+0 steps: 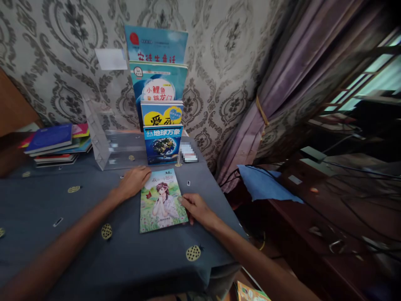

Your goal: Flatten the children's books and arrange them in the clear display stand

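Note:
A thin book (163, 200) with a drawn figure in a green field on its cover is face up just above the tabletop's near middle. My right hand (199, 210) pinches its right edge, thumb on the cover and fingers bent beneath. My left hand (135, 182) is closed at the upper left edge, with its fingertips partly hidden. Right behind is a clear acrylic stepped rack (108, 138). In its right column stand a blue earth-picture book (163, 146), a yellow-and-blue book (161, 113), a teal book (159, 83) and a taller blue book (156, 44).
A pile of books (53, 140) lies left of the rack. A small blurred object (189, 152) sits right of it. The patterned tablecloth (78, 221) ends at the right, beside a dark desk (313, 234) with cables and a blue cloth (266, 184). A purple curtain (250, 121) hangs behind.

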Motion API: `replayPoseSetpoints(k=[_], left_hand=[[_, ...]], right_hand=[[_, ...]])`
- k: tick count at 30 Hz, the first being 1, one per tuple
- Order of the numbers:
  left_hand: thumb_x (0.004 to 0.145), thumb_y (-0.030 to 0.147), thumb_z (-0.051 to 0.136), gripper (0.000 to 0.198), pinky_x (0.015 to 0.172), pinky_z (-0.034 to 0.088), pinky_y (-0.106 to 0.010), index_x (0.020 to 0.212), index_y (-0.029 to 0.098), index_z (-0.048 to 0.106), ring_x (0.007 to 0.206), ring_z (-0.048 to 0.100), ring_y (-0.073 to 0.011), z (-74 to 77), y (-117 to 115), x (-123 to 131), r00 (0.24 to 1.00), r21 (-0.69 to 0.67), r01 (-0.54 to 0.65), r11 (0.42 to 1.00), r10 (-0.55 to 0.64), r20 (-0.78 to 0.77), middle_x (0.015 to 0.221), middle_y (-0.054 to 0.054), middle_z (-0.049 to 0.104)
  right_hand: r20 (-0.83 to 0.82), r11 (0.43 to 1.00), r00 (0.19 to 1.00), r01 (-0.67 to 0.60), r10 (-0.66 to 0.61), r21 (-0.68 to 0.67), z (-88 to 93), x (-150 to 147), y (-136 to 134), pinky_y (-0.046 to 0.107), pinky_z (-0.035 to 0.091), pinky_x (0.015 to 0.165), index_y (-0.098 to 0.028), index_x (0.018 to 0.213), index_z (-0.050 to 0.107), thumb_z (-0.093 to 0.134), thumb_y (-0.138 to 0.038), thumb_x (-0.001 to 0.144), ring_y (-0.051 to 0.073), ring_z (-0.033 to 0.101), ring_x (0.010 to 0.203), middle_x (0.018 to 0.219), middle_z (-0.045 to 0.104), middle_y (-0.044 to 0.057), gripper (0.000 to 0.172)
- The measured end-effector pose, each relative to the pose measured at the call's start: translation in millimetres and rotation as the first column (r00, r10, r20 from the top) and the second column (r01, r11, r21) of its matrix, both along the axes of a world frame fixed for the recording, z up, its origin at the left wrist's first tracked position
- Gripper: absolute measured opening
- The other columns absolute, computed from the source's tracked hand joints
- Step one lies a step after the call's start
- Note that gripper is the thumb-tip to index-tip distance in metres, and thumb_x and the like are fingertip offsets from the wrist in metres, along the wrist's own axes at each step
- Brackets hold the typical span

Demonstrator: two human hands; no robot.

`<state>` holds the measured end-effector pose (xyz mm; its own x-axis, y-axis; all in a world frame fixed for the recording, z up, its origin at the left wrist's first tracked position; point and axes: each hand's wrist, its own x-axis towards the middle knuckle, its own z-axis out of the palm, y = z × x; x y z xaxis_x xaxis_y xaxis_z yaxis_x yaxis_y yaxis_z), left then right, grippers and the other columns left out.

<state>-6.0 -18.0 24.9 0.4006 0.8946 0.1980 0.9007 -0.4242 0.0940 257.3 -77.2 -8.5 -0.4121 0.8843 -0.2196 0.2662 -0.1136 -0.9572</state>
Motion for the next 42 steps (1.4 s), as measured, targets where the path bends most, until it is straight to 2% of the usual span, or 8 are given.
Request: replayPoseSetpoints(k=[8,14,17,22,26,29,34,42], left_hand=[[0.101,0.026,0.038,0.039,0.103,0.048,-0.044,0.127,0.014,0.064,0.122,0.059,-0.0280,-42.7,-19,-21,0.998,0.174,0.059,0.983,-0.064,0.020,0.132,-0.013,0.065],[0.098,0.023,0.042,0.034,0.096,0.053,-0.047,0.118,0.016,0.068,0.110,0.064,-0.0291,-41.0,-19,-20,0.999,0.200,0.019,0.980,-0.027,0.038,0.120,-0.014,0.069],[0.099,0.023,0.039,0.034,0.095,0.054,-0.044,0.116,0.015,0.067,0.106,0.066,-0.0268,-40.7,-17,-23,0.991,0.184,0.020,0.983,-0.044,0.127,0.116,-0.013,0.070],[0.098,0.023,0.032,0.042,0.098,0.054,-0.041,0.131,0.016,0.057,0.111,0.067,-0.0234,-46.4,-14,-33,0.926,0.120,-0.050,0.992,0.001,0.377,0.121,-0.010,0.071],[0.096,0.020,0.032,0.047,0.098,0.054,-0.041,0.141,0.017,0.046,0.110,0.068,-0.0225,-48.2,-14,-35,0.888,0.055,-0.079,0.995,0.045,0.458,0.119,-0.008,0.072],[0.093,0.014,0.034,0.054,0.094,0.055,-0.039,0.147,0.018,0.038,0.106,0.070,-0.0215,-50.0,-14,-35,0.883,0.045,-0.075,0.996,0.046,0.468,0.121,-0.009,0.071],[0.090,0.009,0.036,0.063,0.089,0.056,-0.037,0.152,0.018,0.029,0.105,0.071,-0.0221,-52.8,-14,-35,0.911,0.055,-0.066,0.996,0.038,0.411,0.124,-0.011,0.070],[0.093,0.010,0.036,0.051,0.088,0.056,-0.040,0.143,0.017,0.044,0.103,0.070,-0.0250,-48.2,-17,-29,0.975,0.147,-0.029,0.989,-0.004,0.222,0.117,-0.012,0.072]], right_hand=[[0.078,0.994,0.993,-0.086,0.091,-0.065,3.0,-1,3,0.019,0.039,0.035,-0.022,0.072,0.044,0.054,-0.068,0.081,0.013,0.059,0.038,0.044,0.055,-0.006,0.047],[0.254,0.985,0.953,-0.171,0.167,-0.006,14.2,0,7,0.019,0.036,0.036,-0.023,0.070,0.043,0.045,-0.057,0.092,0.013,0.057,0.037,0.045,0.054,-0.005,0.041],[0.517,0.967,0.853,-0.183,0.067,0.176,28.1,2,11,0.021,0.035,0.045,-0.021,0.067,0.050,0.051,-0.041,0.094,0.012,0.059,0.044,0.050,0.059,-0.002,0.034],[0.669,0.806,0.722,-0.282,-0.179,0.521,46.3,-21,19,0.025,0.039,0.060,-0.019,0.081,0.066,0.052,-0.028,0.097,0.020,0.069,0.072,0.072,0.072,0.005,0.023],[0.631,0.600,0.774,-0.479,-0.056,0.641,40.7,-71,32,0.031,0.049,0.091,-0.016,0.109,0.067,0.047,-0.021,0.100,0.022,0.067,0.108,0.113,0.073,0.011,0.023],[0.653,0.480,0.756,-0.588,0.040,0.652,25.1,-106,47,0.038,0.040,0.112,-0.011,0.130,0.059,0.045,-0.020,0.100,0.024,0.053,0.133,0.139,0.060,0.017,0.034],[0.685,0.489,0.724,-0.628,0.083,0.605,3.6,-120,62,0.048,0.029,0.121,-0.007,0.145,0.045,0.038,-0.021,0.103,0.025,0.038,0.146,0.151,0.048,0.020,0.045],[0.640,0.574,0.768,-0.529,0.010,0.626,-4.3,-65,75,0.051,0.028,0.122,-0.014,0.145,0.050,0.039,-0.026,0.103,0.027,0.040,0.145,0.151,0.049,0.017,0.045]])
